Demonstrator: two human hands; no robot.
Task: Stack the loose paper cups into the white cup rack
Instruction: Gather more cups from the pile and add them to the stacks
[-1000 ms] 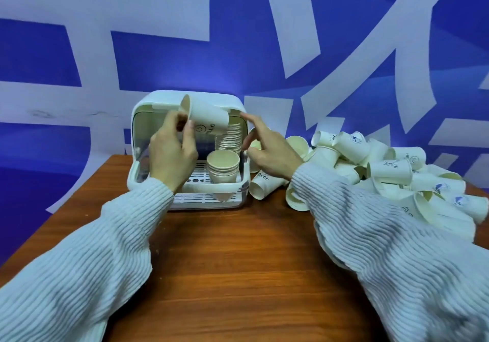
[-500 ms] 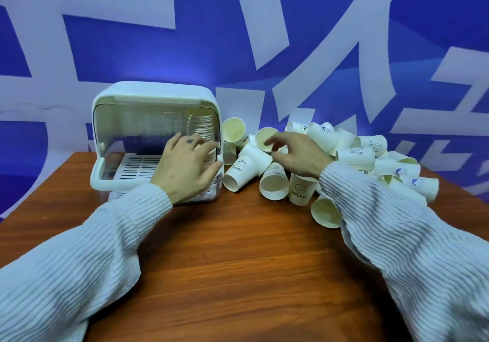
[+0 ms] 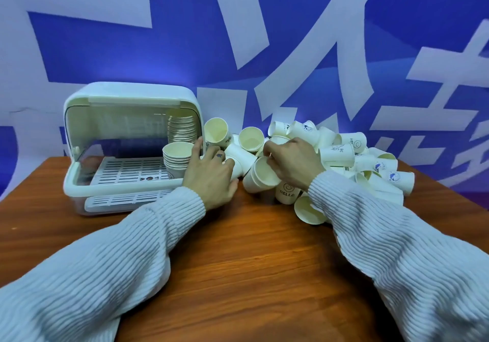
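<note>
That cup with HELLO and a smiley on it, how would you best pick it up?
The HELLO cup appears to stand mouth-down at the near edge of the pile, under the right hand. I would wrap fingers round its side wall from the front, the near side, where the table is open; cups crowd it behind and beside.
</note>
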